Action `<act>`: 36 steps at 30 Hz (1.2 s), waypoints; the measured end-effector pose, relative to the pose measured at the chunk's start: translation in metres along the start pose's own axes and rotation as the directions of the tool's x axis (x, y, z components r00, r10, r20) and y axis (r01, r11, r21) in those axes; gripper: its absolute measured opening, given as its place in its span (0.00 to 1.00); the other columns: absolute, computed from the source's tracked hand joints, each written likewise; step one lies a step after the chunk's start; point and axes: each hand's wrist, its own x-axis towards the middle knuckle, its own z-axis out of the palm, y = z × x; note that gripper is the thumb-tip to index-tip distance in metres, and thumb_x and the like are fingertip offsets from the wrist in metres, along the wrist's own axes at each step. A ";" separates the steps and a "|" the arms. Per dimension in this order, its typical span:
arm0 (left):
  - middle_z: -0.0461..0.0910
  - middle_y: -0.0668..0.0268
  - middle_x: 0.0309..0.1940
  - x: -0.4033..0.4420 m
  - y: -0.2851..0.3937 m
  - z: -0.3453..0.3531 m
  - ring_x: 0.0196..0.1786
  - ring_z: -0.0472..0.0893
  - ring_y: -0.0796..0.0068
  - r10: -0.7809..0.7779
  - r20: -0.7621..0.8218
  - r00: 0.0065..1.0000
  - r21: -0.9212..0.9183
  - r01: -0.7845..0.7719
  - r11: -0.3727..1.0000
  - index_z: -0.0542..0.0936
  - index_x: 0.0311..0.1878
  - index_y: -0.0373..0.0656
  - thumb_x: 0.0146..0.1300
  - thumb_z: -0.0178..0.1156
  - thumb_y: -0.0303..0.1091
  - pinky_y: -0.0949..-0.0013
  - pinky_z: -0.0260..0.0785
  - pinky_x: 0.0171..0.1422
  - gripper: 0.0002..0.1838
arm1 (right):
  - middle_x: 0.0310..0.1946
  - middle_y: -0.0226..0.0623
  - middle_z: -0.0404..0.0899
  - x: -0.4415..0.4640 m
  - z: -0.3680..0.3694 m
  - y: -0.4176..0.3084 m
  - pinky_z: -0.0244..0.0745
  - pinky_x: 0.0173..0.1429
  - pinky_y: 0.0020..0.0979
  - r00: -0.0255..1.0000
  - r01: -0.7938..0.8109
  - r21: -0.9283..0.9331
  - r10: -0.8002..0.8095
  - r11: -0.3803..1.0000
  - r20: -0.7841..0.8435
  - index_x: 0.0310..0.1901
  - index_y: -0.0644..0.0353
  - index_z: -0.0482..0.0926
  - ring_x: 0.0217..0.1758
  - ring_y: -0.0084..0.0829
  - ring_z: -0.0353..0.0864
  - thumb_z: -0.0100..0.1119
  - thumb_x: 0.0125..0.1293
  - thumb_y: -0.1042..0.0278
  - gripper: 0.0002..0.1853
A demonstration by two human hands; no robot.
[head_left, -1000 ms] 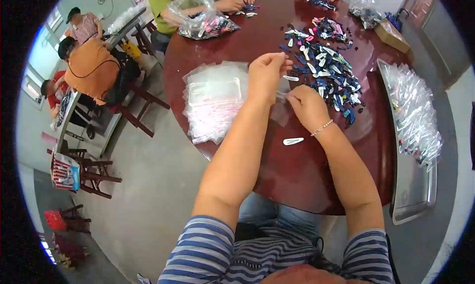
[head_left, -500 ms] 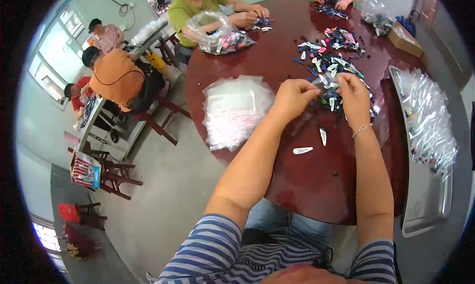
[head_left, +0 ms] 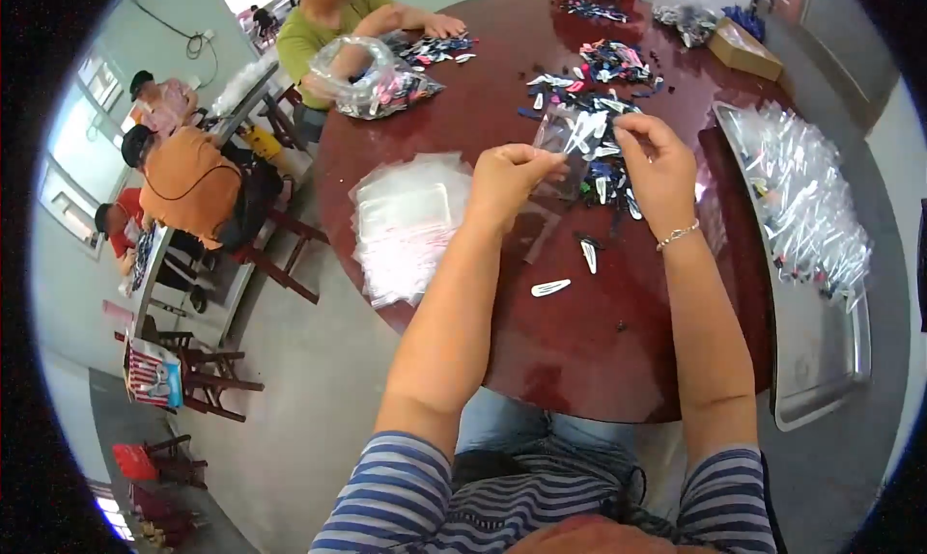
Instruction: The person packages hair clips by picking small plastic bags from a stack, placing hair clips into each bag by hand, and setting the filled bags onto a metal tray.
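My left hand (head_left: 517, 180) is closed, pinching the edge of a small clear plastic bag (head_left: 554, 134) over the table. To its right, my right hand (head_left: 660, 168) has its thumb and forefinger together at the white snap hair clips (head_left: 587, 129) beside the bag's mouth. How many clips it pinches is hard to make out. Beneath and behind both hands spreads a pile of mixed hair clips (head_left: 610, 173), partly hidden by them. Nearer to me lie a single white hair clip (head_left: 550, 288) and a white clip with a dark part (head_left: 589, 255).
A stack of clear bags (head_left: 410, 221) lies left on the round red table (head_left: 463, 110). At right, a metal tray (head_left: 821, 375) holds many filled bags (head_left: 806, 197). Across the table are a large clip-filled bag (head_left: 391, 86), a cardboard box (head_left: 745, 50) and two people working.
The view has shifted, so the table appears further left. My hands have moved apart: the left keeps the clear bag, while the right is at the white clips.
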 end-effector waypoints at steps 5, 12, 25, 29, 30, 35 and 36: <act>0.84 0.64 0.28 0.001 -0.004 0.001 0.30 0.80 0.80 0.018 0.077 0.997 0.015 -0.020 1.000 0.83 0.31 0.34 0.57 0.68 0.28 0.78 0.70 0.36 0.06 | 0.43 0.35 0.82 0.000 -0.002 -0.015 0.74 0.48 0.28 0.971 0.221 -0.208 -0.197 0.953 0.134 0.44 0.62 0.81 0.44 0.28 0.80 0.63 0.58 0.77 0.11; 0.83 0.64 0.28 0.001 -0.009 0.001 0.31 0.79 0.82 0.035 0.131 0.991 0.178 -0.058 0.982 0.82 0.30 0.36 0.57 0.68 0.27 0.78 0.71 0.36 0.05 | 0.40 0.41 0.81 -0.007 0.001 -0.019 0.73 0.51 0.36 0.936 0.299 -0.347 -0.202 0.889 0.287 0.43 0.61 0.81 0.45 0.42 0.79 0.63 0.58 0.72 0.11; 0.83 0.66 0.29 -0.005 -0.009 0.007 0.30 0.77 0.82 -0.061 0.306 0.950 0.390 -0.067 0.918 0.85 0.40 0.35 0.56 0.66 0.29 0.74 0.69 0.34 0.10 | 0.34 0.42 0.83 -0.006 -0.002 -0.032 0.77 0.43 0.30 0.830 0.076 -0.226 0.065 0.971 0.554 0.40 0.66 0.79 0.37 0.32 0.84 0.61 0.58 0.75 0.09; 0.82 0.68 0.29 0.002 -0.026 0.007 0.30 0.76 0.82 0.008 0.346 0.938 0.257 -0.103 0.961 0.84 0.39 0.34 0.56 0.65 0.27 0.75 0.69 0.34 0.08 | 0.34 0.43 0.84 -0.003 -0.006 -0.031 0.76 0.43 0.30 0.774 0.200 -0.250 0.004 0.947 0.633 0.41 0.65 0.82 0.38 0.33 0.84 0.61 0.58 0.74 0.10; 0.83 0.68 0.30 0.003 -0.029 0.006 0.32 0.77 0.82 0.012 0.366 0.930 0.260 -0.115 0.959 0.84 0.39 0.34 0.56 0.65 0.27 0.74 0.70 0.36 0.08 | 0.34 0.44 0.84 -0.003 -0.007 -0.035 0.76 0.43 0.30 0.757 0.169 -0.298 0.070 0.940 0.649 0.40 0.65 0.82 0.38 0.33 0.84 0.61 0.58 0.74 0.08; 0.83 0.66 0.37 0.000 -0.024 0.008 0.39 0.79 0.80 0.042 0.435 0.900 0.219 -0.151 0.964 0.82 0.45 0.34 0.56 0.65 0.23 0.72 0.72 0.45 0.12 | 0.33 0.43 0.84 -0.007 -0.003 -0.039 0.75 0.42 0.31 0.780 0.094 -0.264 0.094 0.960 0.619 0.38 0.65 0.83 0.36 0.33 0.84 0.60 0.59 0.72 0.08; 0.83 0.66 0.39 -0.001 -0.023 0.008 0.42 0.79 0.79 0.035 0.456 0.889 0.172 -0.127 0.977 0.81 0.46 0.33 0.55 0.65 0.22 0.71 0.72 0.48 0.14 | 0.33 0.43 0.84 -0.007 -0.003 -0.036 0.75 0.41 0.31 0.770 0.094 -0.256 0.092 0.962 0.632 0.38 0.65 0.82 0.35 0.33 0.83 0.59 0.60 0.72 0.08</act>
